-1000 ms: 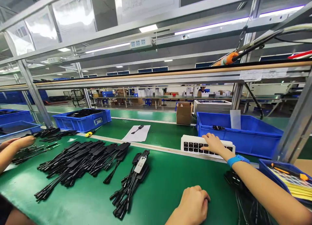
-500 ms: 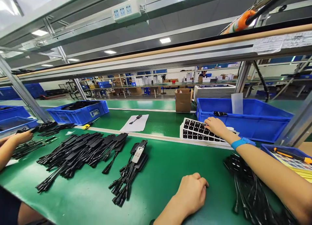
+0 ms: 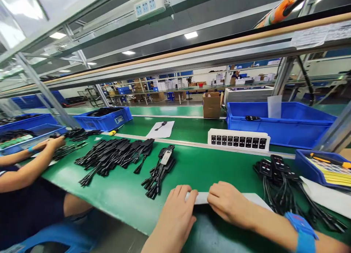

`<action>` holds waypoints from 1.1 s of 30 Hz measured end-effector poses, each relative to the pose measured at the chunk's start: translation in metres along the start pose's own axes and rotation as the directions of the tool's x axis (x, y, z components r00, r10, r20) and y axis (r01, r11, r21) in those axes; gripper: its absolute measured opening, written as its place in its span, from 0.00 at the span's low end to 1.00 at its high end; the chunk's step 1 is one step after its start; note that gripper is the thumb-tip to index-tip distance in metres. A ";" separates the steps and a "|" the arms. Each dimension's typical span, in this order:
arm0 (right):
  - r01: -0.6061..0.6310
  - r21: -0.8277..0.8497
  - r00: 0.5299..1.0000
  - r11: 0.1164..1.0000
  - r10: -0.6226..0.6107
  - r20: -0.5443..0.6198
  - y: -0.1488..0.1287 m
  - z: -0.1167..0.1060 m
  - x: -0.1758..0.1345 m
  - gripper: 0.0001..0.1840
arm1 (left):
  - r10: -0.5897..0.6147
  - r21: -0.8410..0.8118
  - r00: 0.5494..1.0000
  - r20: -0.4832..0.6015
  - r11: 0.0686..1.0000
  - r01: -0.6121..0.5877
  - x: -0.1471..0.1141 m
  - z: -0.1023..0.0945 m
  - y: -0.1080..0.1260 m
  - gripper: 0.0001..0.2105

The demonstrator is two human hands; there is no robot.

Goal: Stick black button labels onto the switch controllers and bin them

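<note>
My left hand (image 3: 177, 211) and my right hand (image 3: 230, 205), which has a blue watch band on its wrist, are close together over the bench's near edge. Between them is a white sheet (image 3: 202, 197), its upper edge pinched by the fingers of both; its printed side cannot be made out. Beyond it stands a stack of label sheets (image 3: 238, 140) showing a row of black labels. Left of my hands lies a small bundle of black cabled modules (image 3: 161, 169) with a grey plate on top. To the right are labelled black modules (image 3: 278, 169) with cables.
A large blue bin (image 3: 287, 127) stands behind the label stack, a small blue tray (image 3: 323, 169) at right. Black cabled modules (image 3: 115, 156) are heaped at left, near a co-worker's hands (image 3: 52, 143). A white paper (image 3: 161, 129) carries one module. Shelf rails cross overhead.
My right hand has come back from the label sheets to my left hand, and a white sheet is now between them. The view has shifted, showing more of the co-worker.
</note>
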State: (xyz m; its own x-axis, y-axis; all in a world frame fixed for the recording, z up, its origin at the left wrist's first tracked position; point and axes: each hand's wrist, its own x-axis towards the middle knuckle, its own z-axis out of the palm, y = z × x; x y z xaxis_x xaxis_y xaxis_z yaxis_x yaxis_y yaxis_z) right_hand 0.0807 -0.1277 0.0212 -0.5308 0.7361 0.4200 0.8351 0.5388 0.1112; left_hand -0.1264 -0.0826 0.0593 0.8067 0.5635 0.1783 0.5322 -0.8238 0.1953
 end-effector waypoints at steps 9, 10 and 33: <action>-0.102 0.234 0.993 0.967 0.085 0.078 -0.074 0.002 -0.033 0.10 | 0.021 -0.188 0.999 0.039 0.982 -0.013 -0.089 0.020 -0.025 0.09; -0.126 0.249 0.990 0.960 0.107 0.087 -0.075 0.001 -0.034 0.10 | 0.030 -0.224 0.999 0.030 0.974 -0.022 -0.089 0.019 -0.025 0.09; -0.655 0.433 0.733 0.620 0.379 0.565 -0.050 -0.017 -0.023 0.10 | 0.126 -0.178 0.901 0.416 0.982 -0.055 -0.014 0.011 -0.046 0.07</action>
State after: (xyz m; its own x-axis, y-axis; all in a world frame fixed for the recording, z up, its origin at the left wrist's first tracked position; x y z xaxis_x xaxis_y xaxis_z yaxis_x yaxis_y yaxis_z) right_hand 0.0535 -0.1784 0.0211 -0.1539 0.9752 -0.1589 0.8024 0.0296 -0.5960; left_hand -0.1588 -0.0532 0.0371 0.9005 0.3774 -0.2161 0.4325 -0.8293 0.3539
